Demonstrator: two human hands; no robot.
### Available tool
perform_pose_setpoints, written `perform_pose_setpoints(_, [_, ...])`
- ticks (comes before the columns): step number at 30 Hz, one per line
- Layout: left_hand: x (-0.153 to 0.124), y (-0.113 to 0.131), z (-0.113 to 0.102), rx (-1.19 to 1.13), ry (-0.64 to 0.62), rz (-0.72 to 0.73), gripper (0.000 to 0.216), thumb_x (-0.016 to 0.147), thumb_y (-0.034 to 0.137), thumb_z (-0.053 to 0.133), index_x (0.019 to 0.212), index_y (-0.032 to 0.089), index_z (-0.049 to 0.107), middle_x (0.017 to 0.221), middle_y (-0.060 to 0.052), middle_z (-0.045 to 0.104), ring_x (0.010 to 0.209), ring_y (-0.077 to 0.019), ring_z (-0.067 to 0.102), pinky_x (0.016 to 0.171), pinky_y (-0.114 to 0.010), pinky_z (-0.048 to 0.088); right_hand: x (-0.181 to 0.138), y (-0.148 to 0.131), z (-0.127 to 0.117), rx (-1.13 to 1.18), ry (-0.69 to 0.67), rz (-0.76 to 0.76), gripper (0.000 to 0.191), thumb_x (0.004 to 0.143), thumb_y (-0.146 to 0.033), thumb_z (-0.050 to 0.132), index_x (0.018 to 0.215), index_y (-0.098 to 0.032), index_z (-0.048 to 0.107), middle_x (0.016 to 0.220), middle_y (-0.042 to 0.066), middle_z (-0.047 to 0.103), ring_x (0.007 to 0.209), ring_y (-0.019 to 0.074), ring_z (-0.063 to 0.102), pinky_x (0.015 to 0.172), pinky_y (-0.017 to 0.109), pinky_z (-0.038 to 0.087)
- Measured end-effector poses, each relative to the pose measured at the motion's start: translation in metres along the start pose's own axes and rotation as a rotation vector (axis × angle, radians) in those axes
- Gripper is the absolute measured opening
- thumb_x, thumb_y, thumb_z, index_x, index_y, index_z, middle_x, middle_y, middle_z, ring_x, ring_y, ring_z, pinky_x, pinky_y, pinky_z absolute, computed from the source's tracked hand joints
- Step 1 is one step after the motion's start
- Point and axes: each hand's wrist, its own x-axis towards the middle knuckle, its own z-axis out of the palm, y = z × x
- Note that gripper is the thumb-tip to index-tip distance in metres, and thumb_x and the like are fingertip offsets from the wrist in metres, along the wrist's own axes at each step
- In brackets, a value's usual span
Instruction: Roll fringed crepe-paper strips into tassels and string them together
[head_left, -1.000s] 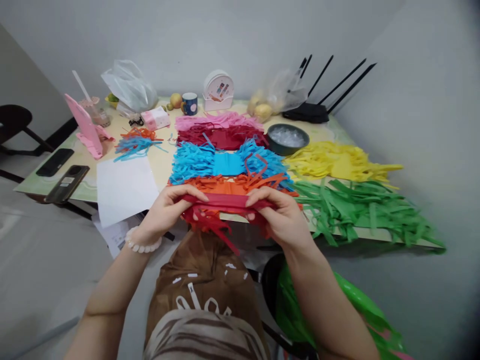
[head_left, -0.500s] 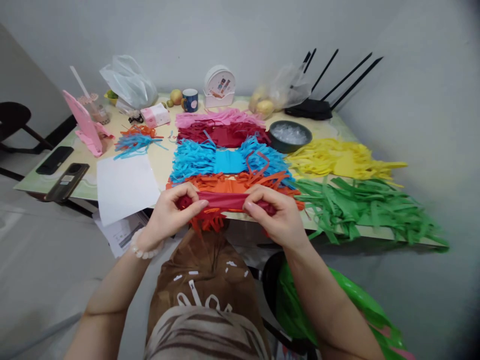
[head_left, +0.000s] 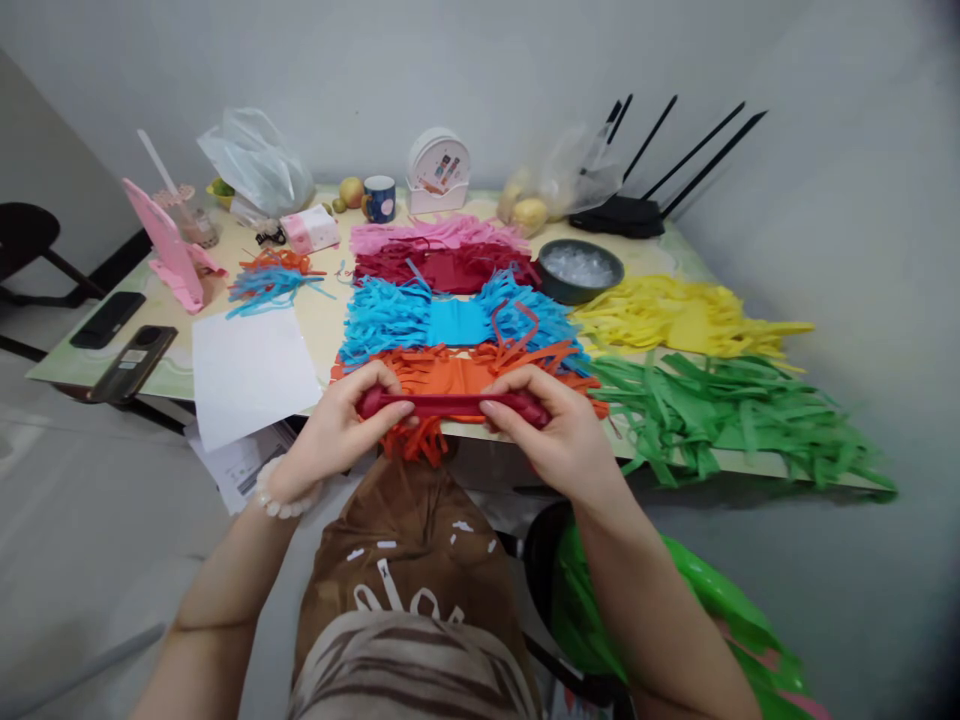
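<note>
A dark red fringed paper piece (head_left: 450,404) is rolled into a thin tube, held level at the table's near edge. My left hand (head_left: 337,430), with a bead bracelet on the wrist, pinches the tube's left end. My right hand (head_left: 555,430) pinches its right end. Just behind the tube lies an orange fringed paper sheet (head_left: 457,375), with orange strips hanging below the roll. Beyond it lie a blue fringed sheet (head_left: 454,320), a dark red one (head_left: 450,268) and a pink one (head_left: 435,236).
Yellow fringed paper (head_left: 690,320) and green fringed paper (head_left: 735,415) cover the table's right side. A dark bowl (head_left: 580,270), a white sheet (head_left: 251,372), two phones (head_left: 135,360), a pink stand (head_left: 169,250), a mug (head_left: 379,198), plastic bags and a router (head_left: 622,215) stand around.
The red paper has been rolled tighter, from a loose fold with hanging fringe into a thin tube, and both hands have lifted slightly toward the orange sheet.
</note>
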Motion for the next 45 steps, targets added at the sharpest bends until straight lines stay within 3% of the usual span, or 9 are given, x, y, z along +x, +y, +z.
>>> perform_pose_setpoints(4, [-0.002,0.002,0.003,-0.326,-0.002,-0.134,0.015,0.090,0.028,0.067,0.092,0.016,0.059,0.068,0.000,0.069,0.056,-0.0103,0.063,0.058,-0.021,0.050,0.000,0.004,0.003,0.289,-0.004,0.089,0.014,0.082,-0.031,0.075,0.086,-0.020,0.068,0.067,-0.001,0.068,0.058,0.0119,0.066,0.057,0.021,0.055])
perform_pose_setpoints(8, [-0.003,-0.004,0.004,-0.471,0.027,-0.136,0.016,0.088,0.024,0.069,0.099,0.014,0.073,0.070,-0.003,0.072,0.057,-0.0093,0.064,0.060,-0.019,0.052,0.001,0.010,0.004,0.397,0.035,0.073,0.008,0.081,-0.027,0.075,0.088,-0.022,0.078,0.068,-0.001,0.070,0.059,0.0106,0.067,0.059,0.020,0.057])
perform_pose_setpoints(19, [-0.002,-0.016,0.007,-0.690,0.057,-0.129,0.005,0.082,0.019,0.071,0.080,0.016,0.073,0.070,-0.001,0.072,0.053,-0.0077,0.060,0.060,-0.020,0.049,0.001,0.018,0.011,0.503,0.023,0.015,0.018,0.084,-0.011,0.063,0.081,-0.023,0.077,0.067,-0.002,0.068,0.058,0.0089,0.061,0.056,0.018,0.050])
perform_pose_setpoints(25, [-0.007,-0.016,0.006,-0.479,0.040,-0.008,0.018,0.087,0.030,0.068,0.080,0.014,0.071,0.077,-0.004,0.069,0.062,-0.0111,0.061,0.060,-0.023,0.046,-0.002,0.021,0.005,0.325,-0.048,-0.191,0.023,0.091,-0.014,0.053,0.089,-0.022,0.075,0.077,0.000,0.067,0.067,0.0113,0.061,0.063,0.022,0.048])
perform_pose_setpoints(33, [-0.003,-0.003,0.013,0.026,0.195,0.106,0.034,0.083,0.025,0.071,0.060,0.017,0.048,0.058,0.005,0.048,0.053,-0.0074,0.043,0.051,-0.020,0.033,-0.001,0.006,0.002,-0.025,-0.005,-0.428,0.018,0.092,-0.012,0.054,0.082,-0.020,0.067,0.079,0.001,0.067,0.072,0.0137,0.062,0.067,0.026,0.047])
perform_pose_setpoints(36, [-0.003,-0.002,0.012,0.153,0.202,0.187,0.008,0.085,0.023,0.070,0.090,0.017,0.067,0.075,0.001,0.064,0.065,-0.0103,0.057,0.063,-0.021,0.045,-0.002,0.004,0.004,-0.120,0.026,-0.412,0.015,0.090,-0.015,0.063,0.076,-0.020,0.063,0.073,-0.001,0.065,0.068,0.0126,0.061,0.065,0.024,0.046])
perform_pose_setpoints(38, [-0.005,-0.003,0.011,0.235,0.190,0.199,0.022,0.087,0.022,0.068,0.109,0.018,0.068,0.089,-0.002,0.072,0.075,-0.0122,0.064,0.071,-0.022,0.049,-0.003,0.003,0.006,-0.173,0.076,-0.361,0.012,0.088,-0.018,0.068,0.078,-0.021,0.062,0.073,-0.002,0.066,0.066,0.0120,0.061,0.062,0.023,0.046])
perform_pose_setpoints(42, [-0.008,-0.007,0.010,0.326,0.178,0.182,0.005,0.089,0.021,0.066,0.092,0.018,0.069,0.086,-0.002,0.074,0.075,-0.0125,0.067,0.072,-0.022,0.050,-0.005,0.002,0.005,-0.262,0.137,-0.253,0.016,0.088,-0.022,0.069,0.104,-0.023,0.067,0.090,0.001,0.072,0.075,0.0143,0.066,0.068,0.024,0.050])
perform_pose_setpoints(45, [-0.008,-0.005,0.011,0.200,0.167,0.114,0.009,0.088,0.024,0.067,0.084,0.017,0.063,0.082,-0.003,0.072,0.074,-0.0134,0.068,0.070,-0.023,0.052,-0.004,0.000,0.004,-0.279,0.068,-0.214,0.007,0.089,-0.023,0.067,0.096,-0.022,0.070,0.090,0.002,0.073,0.079,0.0163,0.068,0.074,0.027,0.053])
